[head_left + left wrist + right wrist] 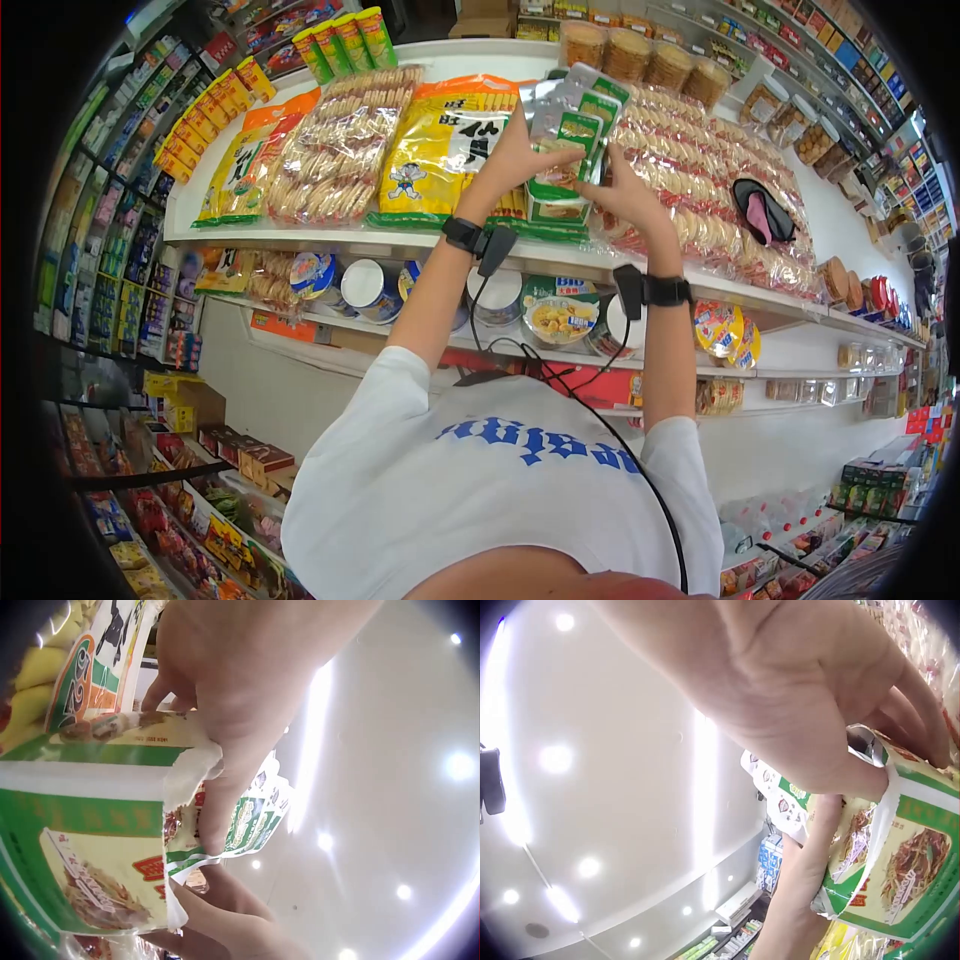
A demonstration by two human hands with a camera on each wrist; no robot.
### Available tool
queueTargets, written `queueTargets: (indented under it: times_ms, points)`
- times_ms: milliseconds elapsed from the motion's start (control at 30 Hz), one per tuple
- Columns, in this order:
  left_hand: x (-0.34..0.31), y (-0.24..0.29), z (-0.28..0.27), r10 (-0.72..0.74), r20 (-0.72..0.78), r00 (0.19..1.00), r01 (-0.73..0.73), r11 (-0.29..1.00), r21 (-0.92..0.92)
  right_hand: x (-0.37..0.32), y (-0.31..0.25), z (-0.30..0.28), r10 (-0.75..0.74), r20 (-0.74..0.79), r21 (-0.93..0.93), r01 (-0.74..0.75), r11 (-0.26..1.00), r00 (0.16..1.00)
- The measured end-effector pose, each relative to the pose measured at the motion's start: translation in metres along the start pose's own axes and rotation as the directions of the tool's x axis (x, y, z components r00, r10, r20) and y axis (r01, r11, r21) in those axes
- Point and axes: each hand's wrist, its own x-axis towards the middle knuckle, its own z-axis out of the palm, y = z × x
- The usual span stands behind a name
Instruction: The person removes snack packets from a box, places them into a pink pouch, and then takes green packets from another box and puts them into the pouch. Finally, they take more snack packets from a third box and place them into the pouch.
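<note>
A green-and-white cardboard snack box (558,213) with a ragged torn top edge stands at the shelf's front. Printed on its face is a picture of a shredded snack (94,889). Green-and-white snack packets (598,105) rise from its opening in an overlapping row. My left hand (515,160) holds the packets from the left, its thumb laid across their front. On the other side, my right hand (630,195) grips the box, thumb at the torn edge (885,817) and fingers around its side. Some fingers of both hands are hidden behind the box.
Yellow snack bags (430,150) and clear bags of round crackers (340,150) lie to the left. More cracker bags (690,165) lie right, with a black-and-pink item (765,212) on them. Plastic jars (630,55) line the back. Instant noodle tubs (560,310) stand on the shelf below.
</note>
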Motion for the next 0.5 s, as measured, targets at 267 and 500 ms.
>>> queueTargets:
  times_ms: [267,500]
  points:
    - [-0.001,-0.014,0.004,0.100,-0.056,0.993,-0.091,0.984,0.150,0.031,-0.007,0.018,-0.200,-0.436,0.421,0.395,0.817,0.878]
    - [0.001,-0.006,0.001,0.181,-0.038,0.983,-0.168,0.958,0.233,0.044,-0.023,0.030,-0.417,-0.489,0.035,0.495,0.868,0.766]
